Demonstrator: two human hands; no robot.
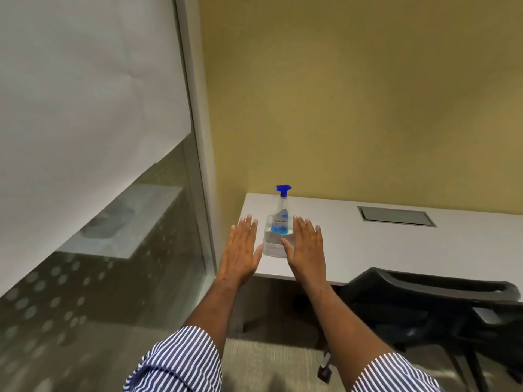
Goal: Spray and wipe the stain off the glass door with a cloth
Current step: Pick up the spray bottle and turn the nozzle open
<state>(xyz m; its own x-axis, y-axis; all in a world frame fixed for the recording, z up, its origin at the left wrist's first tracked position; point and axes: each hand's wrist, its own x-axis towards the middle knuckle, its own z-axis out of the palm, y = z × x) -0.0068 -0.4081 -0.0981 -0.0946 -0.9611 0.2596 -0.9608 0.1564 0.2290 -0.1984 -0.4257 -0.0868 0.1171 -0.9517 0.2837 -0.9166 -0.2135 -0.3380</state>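
A clear spray bottle (278,222) with a blue trigger head stands upright near the left end of a white desk (368,244). At its base lies a pale folded cloth (273,246), partly hidden by my right hand. My left hand (242,250) is held flat, palm down, fingers apart, just left of the bottle over the desk's corner. My right hand (307,250) is flat and open just right of the bottle, its thumb over the cloth. Neither hand holds anything. The glass door (99,250) fills the left side, frosted above and dotted lower down.
A black office chair (424,304) is tucked under the desk at the right. A grey cable hatch (396,216) is set into the desktop. A yellow wall stands behind the desk. The door's grey frame (198,165) runs between glass and wall.
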